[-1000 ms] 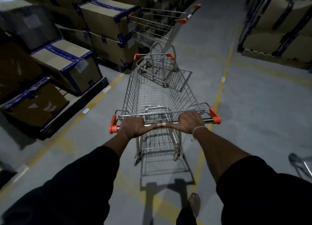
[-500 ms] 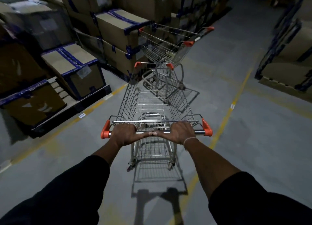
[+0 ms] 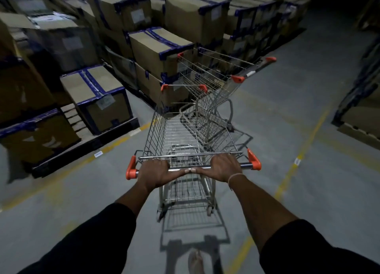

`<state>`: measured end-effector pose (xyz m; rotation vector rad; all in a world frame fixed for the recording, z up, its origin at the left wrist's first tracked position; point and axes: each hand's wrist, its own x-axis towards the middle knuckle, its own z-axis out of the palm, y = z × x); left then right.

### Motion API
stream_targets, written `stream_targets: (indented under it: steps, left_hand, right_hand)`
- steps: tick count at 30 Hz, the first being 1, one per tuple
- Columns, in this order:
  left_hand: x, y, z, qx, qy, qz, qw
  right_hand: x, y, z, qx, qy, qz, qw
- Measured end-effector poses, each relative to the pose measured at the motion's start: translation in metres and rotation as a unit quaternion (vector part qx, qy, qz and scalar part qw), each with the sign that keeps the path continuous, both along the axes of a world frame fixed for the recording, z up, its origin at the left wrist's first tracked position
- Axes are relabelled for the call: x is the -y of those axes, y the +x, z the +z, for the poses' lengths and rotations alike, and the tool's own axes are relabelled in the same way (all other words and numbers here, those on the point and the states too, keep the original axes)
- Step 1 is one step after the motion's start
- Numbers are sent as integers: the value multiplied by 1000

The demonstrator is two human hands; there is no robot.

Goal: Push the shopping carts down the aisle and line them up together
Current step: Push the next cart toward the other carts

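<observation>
A wire shopping cart point(image 3: 164, 125) with orange corner caps stands straight ahead of me on the grey floor. My left hand point(image 3: 155, 171) and my right hand point(image 3: 223, 167) both grip its metal handle bar point(image 3: 245, 166), thumbs almost touching in the middle. A second wire cart point(image 3: 216, 72) stands just beyond it, angled to the right, its orange-capped handle point(image 3: 255, 70) pointing away to the right. The front of my cart overlaps the second cart's side; whether they touch I cannot tell.
Stacks of cardboard boxes with blue tape point(image 3: 156, 49) on dark pallets point(image 3: 86, 148) line the left side. More boxes point(image 3: 362, 109) stand at the right edge. Yellow floor lines point(image 3: 296, 160) mark the aisle. My foot point(image 3: 195, 261) shows below.
I have pushed the cart forward and turned a little right. The second cart now sits closer and more to the right, and its side overlaps my cart's front.
</observation>
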<state>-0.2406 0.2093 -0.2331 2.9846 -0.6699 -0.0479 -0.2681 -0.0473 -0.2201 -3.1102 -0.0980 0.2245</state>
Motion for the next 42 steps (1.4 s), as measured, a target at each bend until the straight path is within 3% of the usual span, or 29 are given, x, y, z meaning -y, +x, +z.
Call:
stream_targets:
  steps: [15, 42]
  left_hand:
    - [100, 142, 1, -1, 10, 82, 997]
    - [206, 313, -2, -8, -12, 260, 966]
  right_hand:
    - [104, 193, 4, -33, -27, 81, 996]
    - [186, 449, -2, -57, 10, 221, 974]
